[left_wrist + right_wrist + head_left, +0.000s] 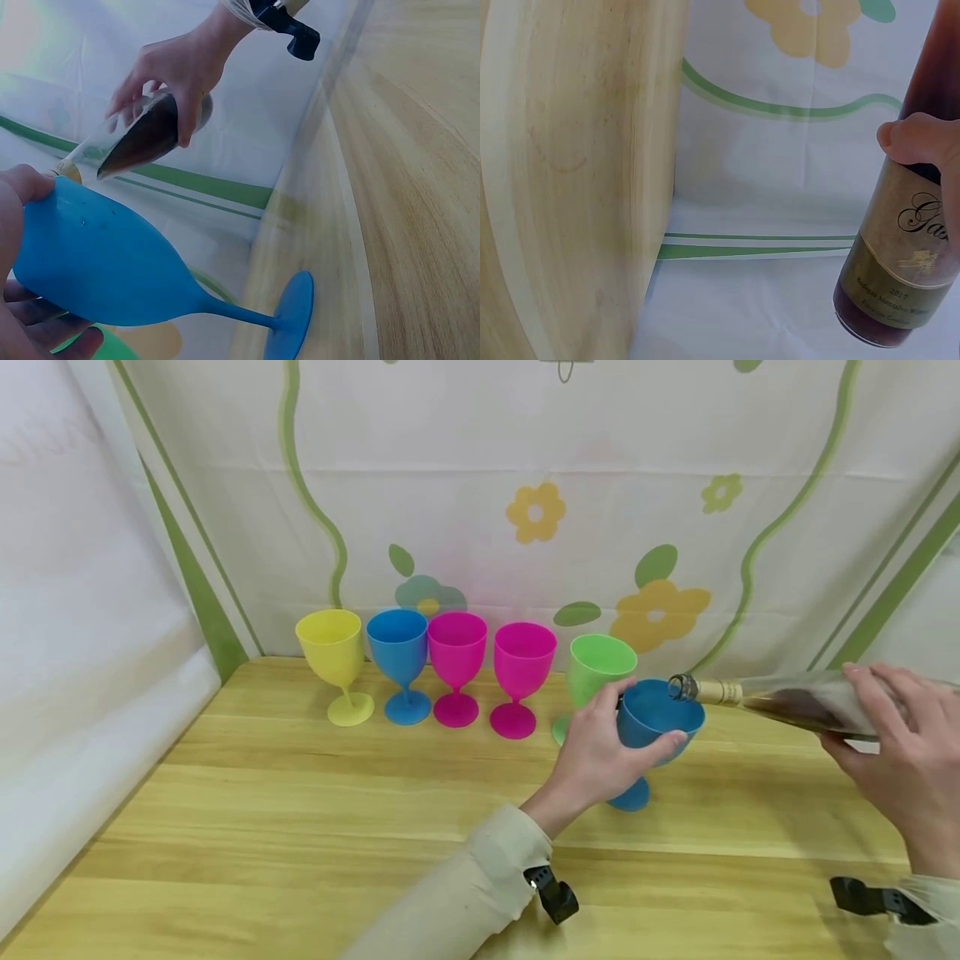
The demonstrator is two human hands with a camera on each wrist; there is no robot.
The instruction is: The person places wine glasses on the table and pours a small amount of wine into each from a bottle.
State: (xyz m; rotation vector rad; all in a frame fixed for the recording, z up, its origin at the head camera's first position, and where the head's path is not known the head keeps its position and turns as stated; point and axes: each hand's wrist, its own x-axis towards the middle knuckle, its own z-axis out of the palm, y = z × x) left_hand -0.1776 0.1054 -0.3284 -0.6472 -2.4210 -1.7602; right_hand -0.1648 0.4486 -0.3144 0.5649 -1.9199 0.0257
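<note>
In the head view my left hand (600, 747) grips the bowl of a blue goblet (642, 727) right of the middle, thumb on the near side and fingers on the far side. The left wrist view shows that blue goblet (112, 255) with its stem and round foot close to the wooden tabletop. My right hand (911, 743) holds a glass wine bottle (795, 702) tipped almost level, its mouth at the goblet's right rim. Dark liquid lies along the bottle's lower side. In the right wrist view the wine bottle (900, 247) carries a tan label, with a thumb across it.
Behind my left hand stands a light green goblet (600, 664), partly hidden. To its left run two pink goblets, a second blue goblet (405, 664) and a yellow goblet (330, 647), upright along the back. A flower-patterned curtain (465, 510) borders the wooden table (300, 827).
</note>
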